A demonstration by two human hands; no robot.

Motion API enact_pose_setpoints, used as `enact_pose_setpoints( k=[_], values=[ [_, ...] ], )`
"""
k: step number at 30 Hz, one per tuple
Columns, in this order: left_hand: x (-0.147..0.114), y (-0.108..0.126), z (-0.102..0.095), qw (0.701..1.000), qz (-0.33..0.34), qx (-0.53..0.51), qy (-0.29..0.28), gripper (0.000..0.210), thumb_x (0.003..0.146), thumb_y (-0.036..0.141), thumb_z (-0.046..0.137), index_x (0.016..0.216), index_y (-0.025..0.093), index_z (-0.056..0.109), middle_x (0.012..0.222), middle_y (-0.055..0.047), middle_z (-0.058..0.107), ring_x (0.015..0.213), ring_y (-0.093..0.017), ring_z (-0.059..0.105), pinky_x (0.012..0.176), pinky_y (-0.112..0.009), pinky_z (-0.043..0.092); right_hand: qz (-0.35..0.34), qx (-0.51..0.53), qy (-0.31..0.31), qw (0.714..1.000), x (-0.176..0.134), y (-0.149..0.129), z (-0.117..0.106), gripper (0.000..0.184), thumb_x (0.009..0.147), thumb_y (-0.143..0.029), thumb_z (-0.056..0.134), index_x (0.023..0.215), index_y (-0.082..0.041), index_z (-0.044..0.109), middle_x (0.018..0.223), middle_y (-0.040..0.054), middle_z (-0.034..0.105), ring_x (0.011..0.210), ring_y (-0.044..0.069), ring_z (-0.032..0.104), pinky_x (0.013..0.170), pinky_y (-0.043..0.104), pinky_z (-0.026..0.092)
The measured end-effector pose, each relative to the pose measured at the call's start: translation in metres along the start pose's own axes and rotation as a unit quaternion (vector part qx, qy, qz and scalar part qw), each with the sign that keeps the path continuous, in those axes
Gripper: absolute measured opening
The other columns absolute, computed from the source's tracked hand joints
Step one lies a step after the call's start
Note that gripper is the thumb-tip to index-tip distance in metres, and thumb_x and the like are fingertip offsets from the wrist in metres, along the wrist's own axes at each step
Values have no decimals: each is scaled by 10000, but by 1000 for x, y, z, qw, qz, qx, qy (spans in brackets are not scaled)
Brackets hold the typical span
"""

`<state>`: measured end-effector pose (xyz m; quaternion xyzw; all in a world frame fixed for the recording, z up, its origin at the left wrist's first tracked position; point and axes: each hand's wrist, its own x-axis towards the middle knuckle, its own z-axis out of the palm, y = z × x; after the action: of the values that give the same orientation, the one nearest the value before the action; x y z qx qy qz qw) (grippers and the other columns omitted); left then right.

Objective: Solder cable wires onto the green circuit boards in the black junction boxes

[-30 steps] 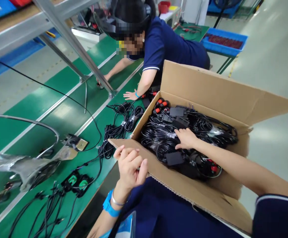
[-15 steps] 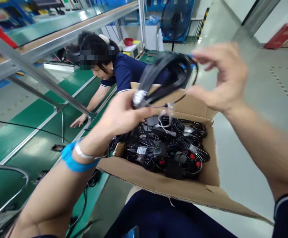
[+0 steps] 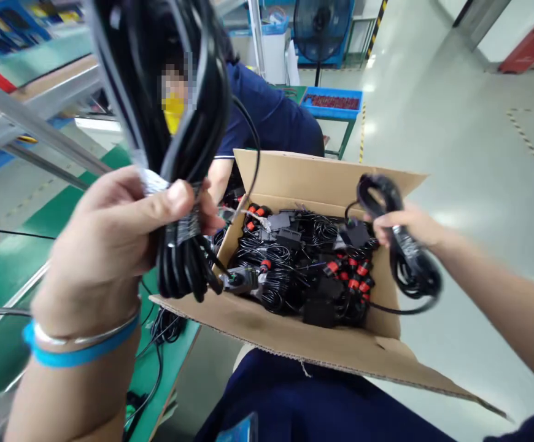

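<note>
My left hand (image 3: 110, 239) is closed round a thick coil of black cable (image 3: 209, 110), with the thumb pressing near its silvery plastic tie. The coil stands upright close to the camera, left of the open cardboard box (image 3: 326, 175). Over the box's right side, my right hand (image 3: 405, 227) grips a second coil of black cable (image 3: 417, 267), slightly blurred. A lead from this coil runs down into the box. Inside lie several coiled cables (image 3: 276, 291), black rectangular modules (image 3: 320, 310) and red-ringed connectors (image 3: 354, 282).
A co-worker in a dark blue shirt (image 3: 267, 110) leans over the green workbench (image 3: 0, 258) behind the box. Metal shelf rails (image 3: 55, 132) cross the left side. A blue tray (image 3: 331, 101) of small red parts and a standing fan (image 3: 320, 31) are farther back.
My left hand has moved left and nearer the camera, turning its cable coil upright. My right hand has left that coil, lowered to the box's right side and taken hold of another.
</note>
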<state>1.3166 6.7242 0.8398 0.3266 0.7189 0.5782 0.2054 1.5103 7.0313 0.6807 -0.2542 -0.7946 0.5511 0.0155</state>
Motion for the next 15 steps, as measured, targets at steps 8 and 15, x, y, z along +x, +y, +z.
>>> enact_pose_setpoints(
  k=[8, 15],
  values=[
    [23, -12, 31, 986, -22, -141, -85, 233, 724, 335, 731, 773, 137, 618, 646, -21, 647, 533, -144, 629, 476, -234, 524, -182, 225, -9, 957, -37, -98, -14, 359, 608, -280, 614, 927, -117, 592, 520, 19, 553, 473, 172, 547, 403, 294, 443],
    [22, -16, 51, 979, -63, -158, -109, 244, 774, 351, 702, 832, 133, 609, 677, -27, 627, 541, -134, 624, 462, -218, 498, -163, 240, -37, 956, -25, -119, 8, 403, 644, -346, 567, 966, -104, 565, 519, 1, 545, 493, 153, 559, 411, 266, 456]
  ],
)
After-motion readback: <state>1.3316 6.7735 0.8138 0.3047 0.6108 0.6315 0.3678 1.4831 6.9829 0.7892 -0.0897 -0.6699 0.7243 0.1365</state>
